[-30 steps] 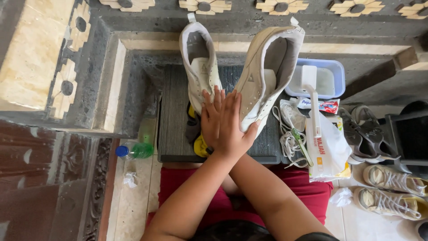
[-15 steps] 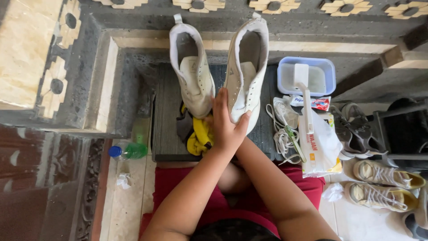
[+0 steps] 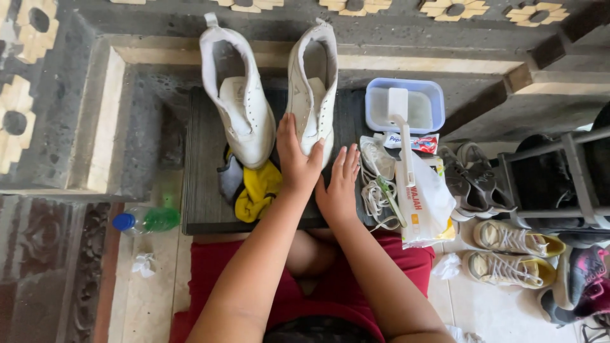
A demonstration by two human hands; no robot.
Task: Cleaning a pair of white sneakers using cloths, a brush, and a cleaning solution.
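Far left, low in the frame, a green plastic bottle (image 3: 147, 220) lies on its side. At upper centre two white high-top sneakers stand side by side on a dark mat (image 3: 202, 190): the left sneaker (image 3: 238, 95) untouched, a yellow cloth (image 3: 257, 190) bunched below its toe. The left hand (image 3: 297, 162) lies flat, fingers spread, on the toe of the right sneaker (image 3: 312, 82), gripping nothing; the toe itself is hidden beneath it. Just right, the right hand (image 3: 340, 187) is open and flat on the mat's edge, empty. Loose white laces (image 3: 376, 190) lie beside it, then a white plastic bag (image 3: 426, 200) and a blue tub (image 3: 405, 105). At far right, a shoe rack is cut off.
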